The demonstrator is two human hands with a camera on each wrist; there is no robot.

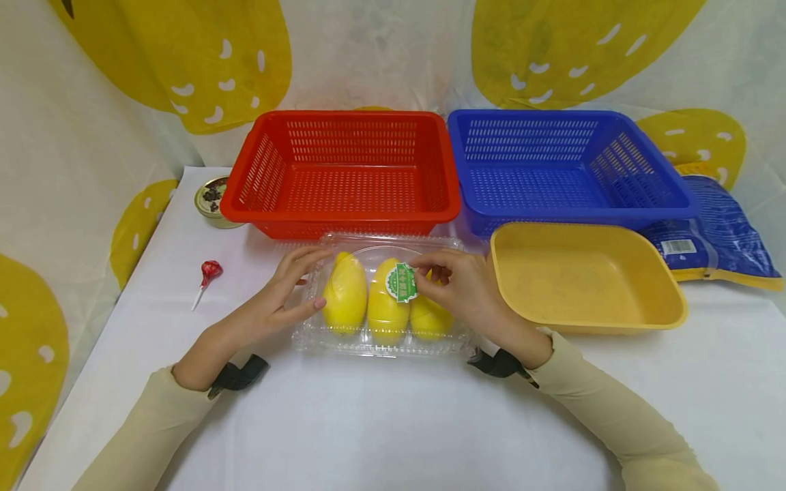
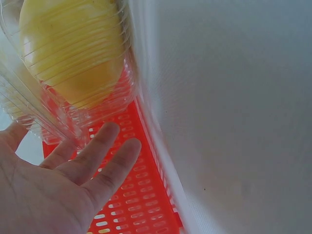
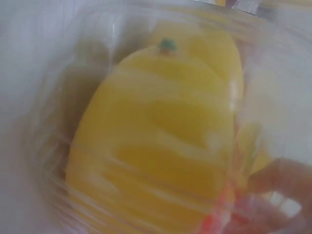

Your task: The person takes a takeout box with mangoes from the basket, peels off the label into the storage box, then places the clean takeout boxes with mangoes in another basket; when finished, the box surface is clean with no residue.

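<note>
A clear plastic clamshell box (image 1: 383, 349) lies in front of the red basket, with three yellow mangoes (image 1: 346, 293) inside. On its lid is a green and white sticker (image 1: 403, 282). My right hand (image 1: 469, 286) pinches the sticker's right edge between thumb and curled forefinger; the right wrist view is blurred but shows fingers (image 3: 280, 178) beside a mango (image 3: 151, 141). At the box's left end is my left hand (image 1: 270, 300), thumb and fingers spread against it. In the left wrist view these fingers (image 2: 109, 168) look nearly straight beside the plastic wall.
A red basket (image 1: 344, 228) and a blue basket (image 1: 571, 213) stand side by side at the back. A yellow tub (image 1: 589, 327) stands to the right, before a blue packet (image 1: 718, 225). On the left are a red lollipop (image 1: 211, 271) and a round tin (image 1: 216, 198).
</note>
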